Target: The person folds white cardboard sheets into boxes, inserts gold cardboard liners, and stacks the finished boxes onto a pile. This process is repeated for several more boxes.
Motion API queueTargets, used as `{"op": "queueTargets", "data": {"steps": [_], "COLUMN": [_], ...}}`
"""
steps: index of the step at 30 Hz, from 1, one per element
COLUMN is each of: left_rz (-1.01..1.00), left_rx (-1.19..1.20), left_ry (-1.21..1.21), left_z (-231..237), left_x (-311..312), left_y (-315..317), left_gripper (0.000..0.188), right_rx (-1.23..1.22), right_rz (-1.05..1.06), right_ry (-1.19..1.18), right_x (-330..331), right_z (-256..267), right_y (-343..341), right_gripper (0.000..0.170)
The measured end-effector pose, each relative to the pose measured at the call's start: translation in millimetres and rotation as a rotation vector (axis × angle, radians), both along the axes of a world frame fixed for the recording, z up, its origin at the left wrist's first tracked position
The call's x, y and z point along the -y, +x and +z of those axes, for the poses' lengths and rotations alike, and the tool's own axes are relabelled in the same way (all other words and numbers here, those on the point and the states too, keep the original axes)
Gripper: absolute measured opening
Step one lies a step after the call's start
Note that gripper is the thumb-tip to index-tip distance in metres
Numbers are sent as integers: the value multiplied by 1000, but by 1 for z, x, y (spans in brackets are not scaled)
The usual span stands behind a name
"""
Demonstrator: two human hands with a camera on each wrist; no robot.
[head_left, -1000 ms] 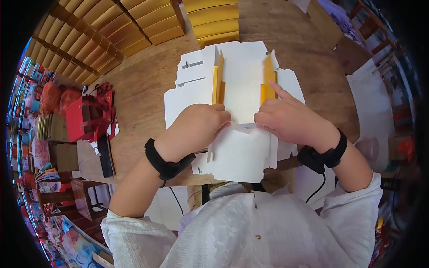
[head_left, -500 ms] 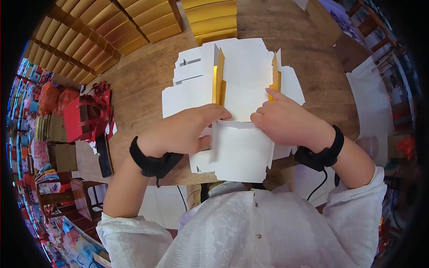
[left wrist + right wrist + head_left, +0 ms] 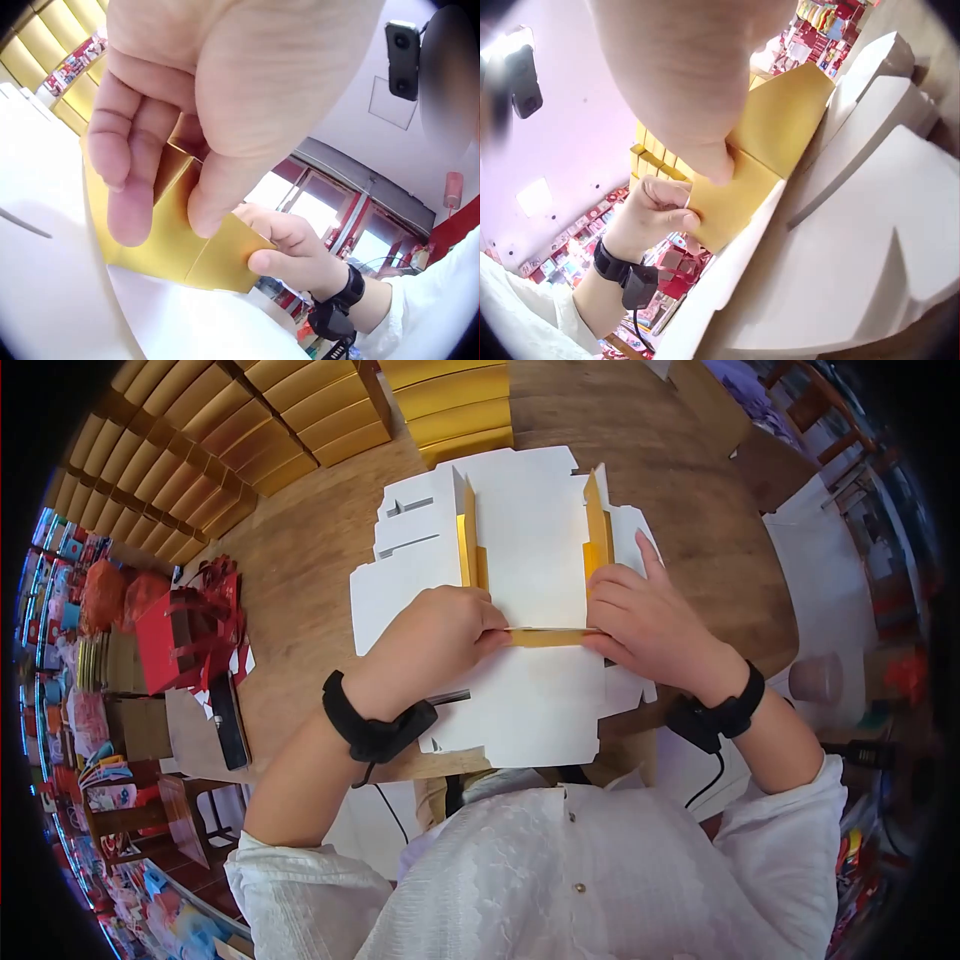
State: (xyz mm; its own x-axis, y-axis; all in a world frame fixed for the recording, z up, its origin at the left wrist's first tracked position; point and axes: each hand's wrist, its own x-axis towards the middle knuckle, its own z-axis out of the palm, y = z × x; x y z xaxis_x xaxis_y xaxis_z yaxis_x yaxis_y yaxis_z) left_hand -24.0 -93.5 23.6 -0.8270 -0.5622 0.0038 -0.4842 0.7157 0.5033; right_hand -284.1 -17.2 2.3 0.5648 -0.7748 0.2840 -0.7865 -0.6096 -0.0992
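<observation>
A partly folded cardboard box [image 3: 535, 540], white inside and gold outside, lies on the wooden table. Its two gold side walls stand up, and a narrow gold near wall [image 3: 548, 637] is raised between my hands. My left hand [image 3: 435, 645] pinches this wall's left end between thumb and fingers. At the right end my right hand [image 3: 655, 615] pinches the corner, its index finger pointing up and away. The left wrist view shows the creased gold panel [image 3: 172, 262] under the left fingertips. In the right wrist view, my right thumb presses the gold face [image 3: 742, 199].
Stacks of gold boxes [image 3: 190, 440] fill the back left, with another gold stack [image 3: 452, 405] behind the cardboard. A red bag [image 3: 180, 640] and a dark phone-like slab [image 3: 229, 725] lie at the left. A brown carton [image 3: 740, 440] stands at the back right.
The near wall has come up and now shows its gold side. My left hand, loosely spread half a second ago, now pinches the wall's end; my right hand has shifted to the right corner.
</observation>
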Motion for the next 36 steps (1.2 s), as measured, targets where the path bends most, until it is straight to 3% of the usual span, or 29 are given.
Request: {"op": "queueTargets", "data": {"steps": [4, 6, 7, 9, 12, 13, 15, 20, 22, 24, 27, 32, 34, 35, 36], "left_rz": [-1, -29, -62, -51, -34, -26, -20, -18, -38, -46, -81, -106, -280, -231, -239], "left_rx": [31, 92, 151, 151, 135, 118, 108, 105, 92, 111, 185, 311, -54, -51, -46], "left_ry": [-79, -171, -265, -305, -328, -324, -307, -269, -221, -182, -65, 80, 213, 471, 473], "left_z": [16, 9, 5, -2, -7, -9, -10, -9, -6, -2, 8, 10, 13, 25, 33], "left_x": [-15, -25, -29, -33, -33, -33, -31, -28, -25, -25, -29, -24, -10, -7, -7], "left_y": [3, 2, 2, 2, 3, 3, 3, 2, 2, 1, -1, 3, 18, 26, 28], "left_gripper": [11, 12, 14, 15, 16, 16, 16, 15, 15, 16, 17, 11, 24, 32, 32], "right_rx": [58, -205, -201, 60, 187, 187, -82, 85, 133, 230, 179, 472, 548, 558, 569], "right_rz": [0, 17, 14, 27, 60, 60, 47, 49, 72, 19, 52, 6, -18, -43, -68], "right_ry": [-26, 2, 4, -28, 66, 70, 144, 90, 79, -93, -158, 24, 62, 108, 154], "right_x": [-5, -12, -15, -17, -35, -43, -58, -59, -56, -52, -47, -45, -43, -42, -42], "right_z": [1, -3, -7, -14, -3, -4, -5, -16, -19, -27, -24, -21, -22, -22, -22], "right_y": [11, 19, 22, 25, 15, 13, 9, 11, 12, 16, 18, 25, 24, 24, 24], "right_gripper": [17, 14, 14, 17, 22, 22, 24, 27, 28, 23, 19, 22, 23, 21, 19]}}
